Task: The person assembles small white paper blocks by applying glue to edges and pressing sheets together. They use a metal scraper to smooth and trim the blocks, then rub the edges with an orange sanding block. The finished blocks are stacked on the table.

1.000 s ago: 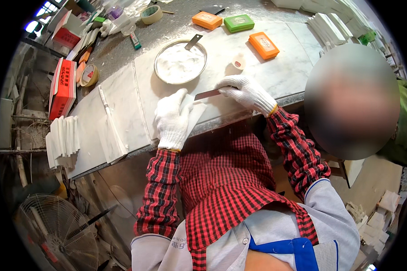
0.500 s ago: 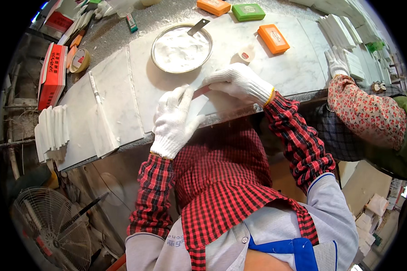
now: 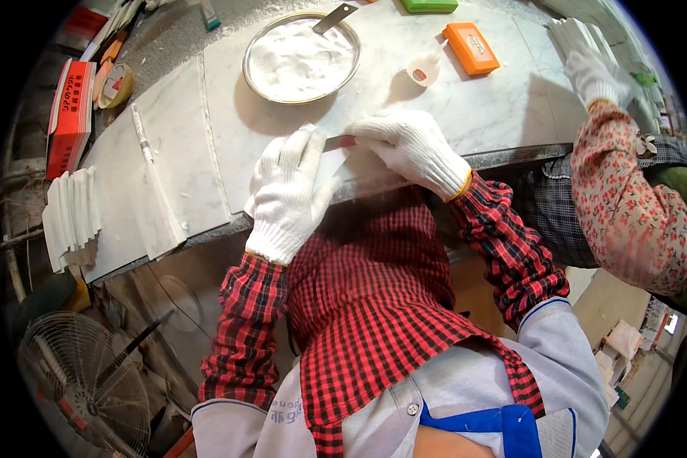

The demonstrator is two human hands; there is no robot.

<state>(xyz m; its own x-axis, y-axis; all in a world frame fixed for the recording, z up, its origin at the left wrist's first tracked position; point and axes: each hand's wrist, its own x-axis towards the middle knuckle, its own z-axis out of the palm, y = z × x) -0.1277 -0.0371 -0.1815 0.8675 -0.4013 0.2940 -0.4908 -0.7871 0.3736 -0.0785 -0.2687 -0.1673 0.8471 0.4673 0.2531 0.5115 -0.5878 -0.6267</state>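
Observation:
My left hand (image 3: 286, 195), in a white knit glove, lies palm down at the near edge of the marble worktop (image 3: 282, 120), fingers stretched and thumb apart. Beside its fingertips is a narrow flat blade-like tool (image 3: 339, 143), greyish toward the left hand and reddish toward the right. My gloved right hand (image 3: 418, 149) is closed around the reddish end. Whatever lies beneath my left palm is hidden. Just beyond both hands stands a metal bowl (image 3: 301, 65) of white powder, with a flat metal scraper (image 3: 334, 18) resting in it.
A small white cup (image 3: 422, 71) and orange box (image 3: 472, 49) stand at the back right. White folded strips (image 3: 74, 214) are stacked at the left end, near a tape roll (image 3: 117, 85) and red box (image 3: 72, 114). At right, a co-worker's gloved hand (image 3: 592, 76) touches a white stack.
The blade-like tool lies more level between my hands. The co-worker's hand has moved farther back onto the white stack. My view has shifted slightly, so the worktop things sit higher.

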